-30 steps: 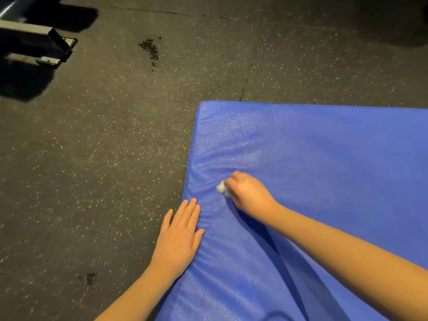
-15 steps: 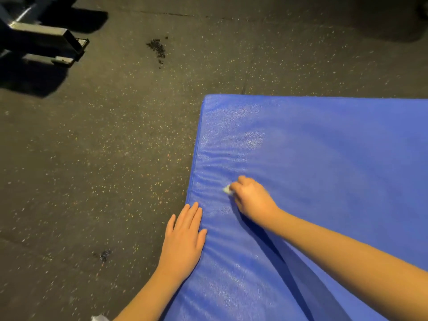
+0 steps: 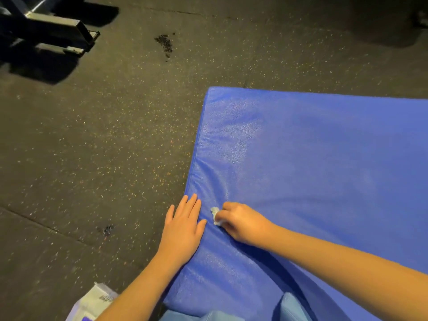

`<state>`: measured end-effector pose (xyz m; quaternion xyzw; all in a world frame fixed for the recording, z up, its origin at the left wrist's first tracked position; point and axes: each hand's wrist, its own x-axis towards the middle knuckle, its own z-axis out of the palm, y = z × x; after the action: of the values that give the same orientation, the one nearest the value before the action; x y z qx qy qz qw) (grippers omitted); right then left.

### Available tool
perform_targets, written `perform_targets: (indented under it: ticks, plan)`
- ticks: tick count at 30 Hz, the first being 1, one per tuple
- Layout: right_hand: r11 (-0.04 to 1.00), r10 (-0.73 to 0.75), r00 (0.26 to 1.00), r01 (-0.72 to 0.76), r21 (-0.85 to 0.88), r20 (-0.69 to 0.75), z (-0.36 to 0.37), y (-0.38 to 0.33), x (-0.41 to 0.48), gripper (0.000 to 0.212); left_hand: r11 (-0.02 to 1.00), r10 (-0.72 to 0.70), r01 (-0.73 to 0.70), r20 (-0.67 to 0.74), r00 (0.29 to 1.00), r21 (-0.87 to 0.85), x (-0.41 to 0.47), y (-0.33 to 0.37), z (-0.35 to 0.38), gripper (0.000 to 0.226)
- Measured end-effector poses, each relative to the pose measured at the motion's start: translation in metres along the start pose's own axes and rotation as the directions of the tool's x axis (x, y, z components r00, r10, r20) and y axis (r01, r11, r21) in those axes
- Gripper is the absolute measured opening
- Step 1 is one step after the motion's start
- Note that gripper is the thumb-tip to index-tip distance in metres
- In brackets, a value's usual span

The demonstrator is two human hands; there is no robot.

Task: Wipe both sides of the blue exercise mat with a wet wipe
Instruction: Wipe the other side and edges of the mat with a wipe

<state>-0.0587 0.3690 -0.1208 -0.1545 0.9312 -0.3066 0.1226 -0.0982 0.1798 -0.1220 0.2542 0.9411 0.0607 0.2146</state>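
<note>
left hand (image 3: 183, 230) flat on mat (image 3: 324, 170), right hand (image 3: 243, 224) pinching the wipe (image 3: 215, 214); i'd sweep long strokes toward 12 o'clock.

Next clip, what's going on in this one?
A person is working on a blue padded exercise mat that lies on a dark speckled rubber floor. The right hand pinches a small crumpled white wet wipe against the mat's top face near its left edge. The left hand lies flat on that edge, fingers straight, right beside the wipe. Only the upper side shows. A white packet sits on the floor by the left forearm.
</note>
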Motion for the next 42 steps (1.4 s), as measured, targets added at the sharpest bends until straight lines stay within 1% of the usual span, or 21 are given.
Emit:
perform_targets:
  ticks: [1,2,4,5,7,10,11,13,15,16,18,20,23,25,26,29,31,34,36,40,42]
  plan:
    - [0.998,0.051,0.999,-0.052,-0.045,-0.019,-0.004,0.011,0.001,0.013,1.0,-0.008,0.008,0.019,1.0,0.011,0.001,0.001,-0.002,0.092]
    - [0.99,0.117,0.988,-0.124,-0.065,-0.103,-0.006,0.024,0.001,0.017,0.999,-0.015,0.014,0.031,0.999,0.032,0.0,0.004,-0.004,0.094]
    - [0.965,0.252,0.937,-0.263,-0.014,-0.242,-0.011,0.041,0.001,0.023,0.998,-0.029,0.027,0.042,0.999,0.056,-0.002,0.008,-0.007,0.088]
    - [0.961,0.27,0.926,-0.277,0.009,-0.264,-0.012,0.04,-0.002,0.019,0.998,-0.032,0.029,0.04,0.999,0.053,-0.005,0.01,-0.006,0.083]
    - [0.978,0.202,0.966,-0.207,-0.014,-0.163,-0.009,0.017,-0.012,0.01,1.0,-0.022,0.021,0.009,1.0,0.023,-0.014,0.013,-0.001,0.084]
    - [0.998,0.063,0.998,-0.063,0.006,0.028,-0.003,-0.007,-0.031,0.013,0.999,-0.027,0.026,0.025,0.999,0.03,-0.02,0.013,0.002,0.094]
    - [0.997,0.072,0.997,-0.072,-0.005,0.026,-0.006,-0.002,-0.03,0.013,0.999,-0.031,0.03,0.039,0.999,0.038,-0.019,0.013,0.001,0.095]
    - [0.984,0.172,0.982,-0.175,-0.026,-0.073,-0.01,0.017,-0.026,0.012,0.999,-0.029,0.027,0.052,0.998,0.043,-0.019,0.014,-0.002,0.092]
    - [0.966,0.242,0.95,-0.254,-0.038,-0.199,-0.009,0.023,-0.027,0.019,0.999,-0.028,0.026,0.054,0.998,0.042,-0.021,0.015,-0.003,0.076]
    - [0.97,0.227,0.95,-0.241,-0.039,-0.215,-0.005,0.015,-0.029,0.022,0.999,-0.029,0.027,0.055,0.998,0.038,-0.024,0.016,-0.002,0.072]
    - [0.992,0.111,0.985,-0.118,-0.042,-0.131,0.006,-0.007,-0.04,0.016,0.999,-0.023,0.022,0.043,0.999,0.037,-0.029,0.016,0.0,0.084]
    - [0.997,0.072,0.996,-0.072,-0.013,-0.06,0.006,-0.015,-0.047,0.005,0.999,-0.02,0.019,0.032,0.999,0.027,-0.031,0.016,0.001,0.091]
    - [0.961,0.265,0.954,-0.274,-0.047,-0.14,-0.01,0.003,-0.039,0.025,0.999,-0.025,0.024,0.025,0.999,0.021,-0.03,0.016,0.001,0.066]
    - [0.935,0.345,0.922,-0.355,-0.025,-0.173,-0.013,0.005,-0.038,0.024,0.999,-0.021,0.02,0.034,0.999,0.034,-0.03,0.018,-0.002,0.058]
    - [0.942,0.333,0.931,-0.337,0.0,-0.152,-0.012,-0.001,-0.041,0.021,0.999,-0.016,0.015,0.036,0.999,0.032,-0.029,0.019,-0.003,0.062]
    - [0.983,0.173,0.984,-0.175,0.053,0.042,-0.006,-0.024,-0.06,0.012,0.999,0.041,-0.039,0.053,0.998,-0.037,-0.029,0.026,-0.005,0.093]
    - [0.985,0.164,0.982,-0.168,0.036,0.094,-0.013,-0.019,-0.066,0.01,0.996,0.08,-0.077,0.083,0.993,-0.036,-0.031,0.031,-0.002,0.099]
    - [0.938,0.345,0.938,-0.345,-0.035,-0.021,-0.017,0.004,-0.069,0.013,0.996,0.091,-0.091,0.075,0.993,-0.001,-0.032,0.031,0.001,0.093]
    - [0.907,0.421,0.904,-0.419,0.035,-0.08,-0.013,0.001,-0.076,0.013,0.996,0.092,-0.092,0.068,0.993,-0.008,-0.033,0.031,0.002,0.097]
    - [0.962,0.222,0.967,-0.238,0.137,0.122,-0.009,-0.033,-0.103,0.006,0.995,0.1,-0.099,0.05,0.994,-0.016,-0.033,0.03,0.002,0.098]
    - [0.963,0.236,0.963,-0.25,0.102,0.128,-0.016,-0.025,-0.105,0.009,0.995,0.098,-0.097,0.045,0.994,-0.02,-0.033,0.029,0.003,0.094]
